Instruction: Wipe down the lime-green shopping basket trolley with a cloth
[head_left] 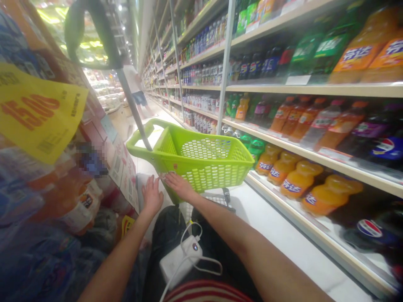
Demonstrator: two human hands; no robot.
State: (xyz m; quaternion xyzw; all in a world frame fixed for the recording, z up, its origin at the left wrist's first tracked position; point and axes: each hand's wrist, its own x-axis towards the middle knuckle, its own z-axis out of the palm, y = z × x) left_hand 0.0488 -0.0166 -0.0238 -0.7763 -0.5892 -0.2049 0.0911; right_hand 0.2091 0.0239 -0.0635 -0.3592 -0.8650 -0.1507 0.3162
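Supermarket shelving (315, 89), stocked with bottled drinks (292, 180), lined the person's right side; a yellow price sign (37, 111) was displayed at the left. From where I stood, the green basket trolley (168, 161) was positioned on the white floor (258, 214), directly ahead of the person, its grey pole (135, 111) inclined to the left. The right hand (181, 186) contacted the basket's near side, fingers extended. The left hand (153, 196) was located just beside it, fingers wide. One white device (173, 260) was situated over the lap (166, 228).

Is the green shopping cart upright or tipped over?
Upright: the green cart shows its open top facing upward, its handle pole rising above.
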